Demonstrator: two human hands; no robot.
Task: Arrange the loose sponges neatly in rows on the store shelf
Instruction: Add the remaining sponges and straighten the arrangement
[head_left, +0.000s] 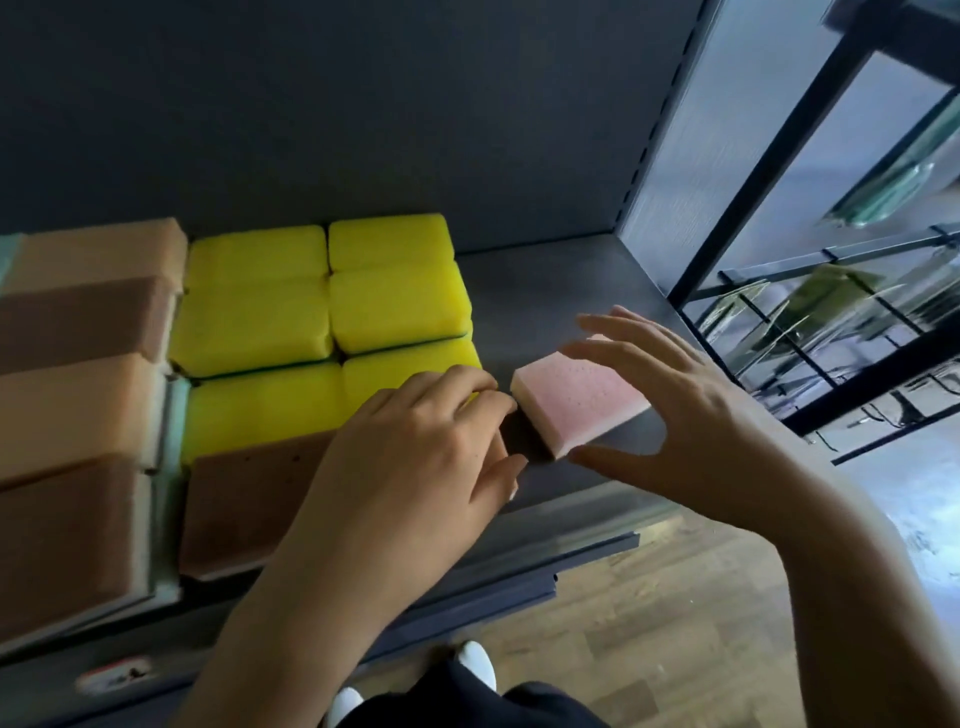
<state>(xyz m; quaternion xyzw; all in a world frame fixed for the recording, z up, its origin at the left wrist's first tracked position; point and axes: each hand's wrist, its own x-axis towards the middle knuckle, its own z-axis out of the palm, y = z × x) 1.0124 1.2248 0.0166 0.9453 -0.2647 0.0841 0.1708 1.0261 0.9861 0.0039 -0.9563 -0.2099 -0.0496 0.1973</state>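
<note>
A pink sponge (579, 397) with a dark scouring underside lies tilted on the grey shelf (535, 291), right of the rows. My left hand (421, 457) pinches its left corner between thumb and fingers. My right hand (670, 410) hovers spread over its right side, fingertips at the far edge and thumb at the near edge. Several yellow sponges (322, 317) sit in two tidy rows at the shelf's back. A brown sponge (244, 509) lies in front of them, partly under my left wrist.
Orange and brown sponges (78, 364) are stacked at the far left beside a pale divider (166, 467). The shelf's front lip (519, 577) runs below my hands. A black wire rack (810, 332) stands to the right over the wooden floor.
</note>
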